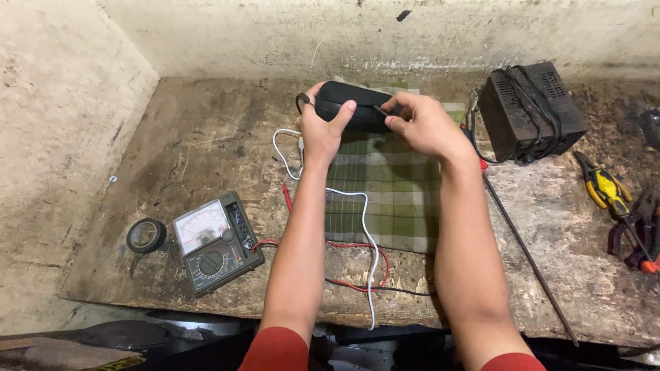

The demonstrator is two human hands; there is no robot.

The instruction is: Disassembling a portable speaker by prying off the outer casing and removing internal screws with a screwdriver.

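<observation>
Single head view, angled steeply down, close over the workbench [206,137]

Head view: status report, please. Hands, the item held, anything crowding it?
Left hand and right hand grip black oval device. Held above green plaid cloth. White cable trails beneath; multimeter off left.

2 hands [375,124] raised (grips closed)

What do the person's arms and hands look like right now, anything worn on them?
Both forearms are bare from wrist to above the elbow. Red sleeve ends show at the bottom edge, on the left sleeve and right sleeve. The left hand and right hand have no gloves. No watch, ring or strap can be seen on either.
</observation>
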